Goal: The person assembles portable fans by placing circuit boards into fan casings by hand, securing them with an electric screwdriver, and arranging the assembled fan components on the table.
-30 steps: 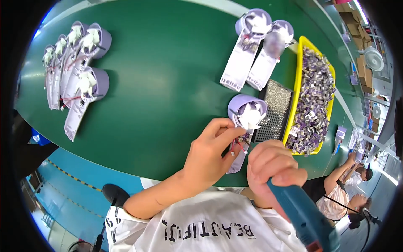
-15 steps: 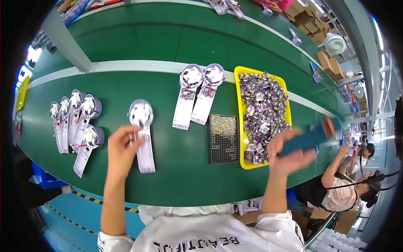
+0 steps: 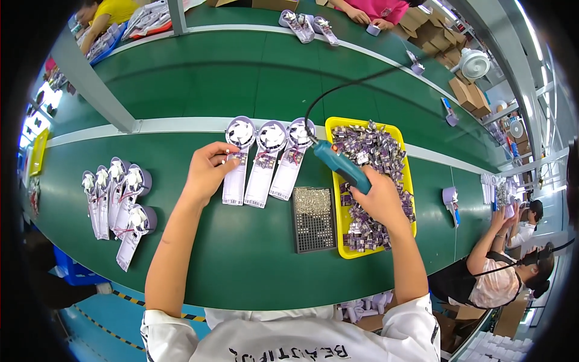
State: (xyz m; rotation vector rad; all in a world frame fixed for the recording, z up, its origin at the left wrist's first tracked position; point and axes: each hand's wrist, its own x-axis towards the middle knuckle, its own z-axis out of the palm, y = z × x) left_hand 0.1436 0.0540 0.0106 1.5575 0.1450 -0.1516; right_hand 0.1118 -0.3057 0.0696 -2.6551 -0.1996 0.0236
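Note:
My left hand [image 3: 207,173] is closed at the fingertips on a white handheld fan housing [image 3: 233,192], at its small circuit board below the round fan head. Two similar open fan housings, a middle one [image 3: 259,184] and a right one [image 3: 286,175], lie beside it in a row, white blades and boards showing. My right hand [image 3: 381,194] grips a teal electric screwdriver [image 3: 342,164], its corded end pointing up and left. The driver's other end is hidden by the hand. Beneath it stands a yellow tray [image 3: 341,248] heaped with small purple circuit boards.
A black perforated screw tray [image 3: 315,241] holds many tiny screws, left of the yellow tray. Several more fan housings [image 3: 128,247] lie at the left. The screwdriver's black cord [image 3: 356,82] arches over the bench. Co-workers sit at the far side and right, one in a pink sleeve [image 3: 386,11].
My left hand has slid the fan housing up and right, next to the other two. My right hand has swung the screwdriver left over the yellow tray. The view has shifted too.

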